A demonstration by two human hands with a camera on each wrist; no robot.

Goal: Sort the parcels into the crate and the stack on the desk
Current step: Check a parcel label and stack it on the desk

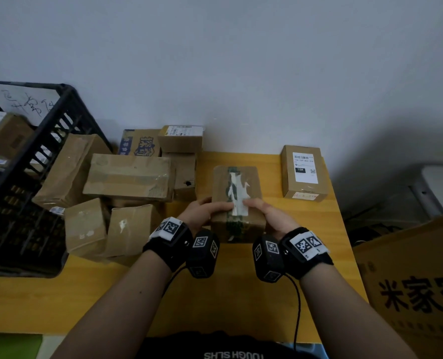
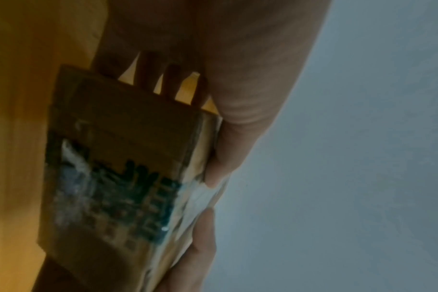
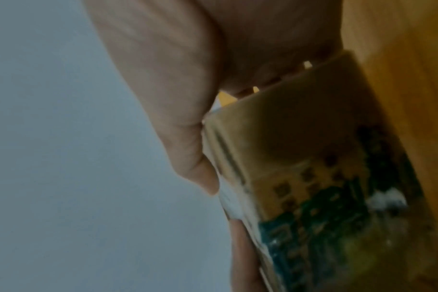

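A brown cardboard parcel (image 1: 237, 187) with green tape and a torn white label sits in the middle of the yellow desk (image 1: 241, 281). My left hand (image 1: 202, 212) grips its near left corner, thumb on top. My right hand (image 1: 269, 212) grips its near right corner the same way. Both wrist views show the parcel (image 2: 118, 158) (image 3: 313, 168) close up, thumbs on the top and fingers beneath. The black plastic crate (image 1: 33, 161) stands at the left with boxes inside. One labelled parcel (image 1: 304, 173) lies alone at the desk's far right.
A heap of several brown boxes (image 1: 127, 177) fills the desk between the crate and the held parcel. A large printed carton (image 1: 417, 286) stands off the desk's right edge. A grey wall runs behind the desk.
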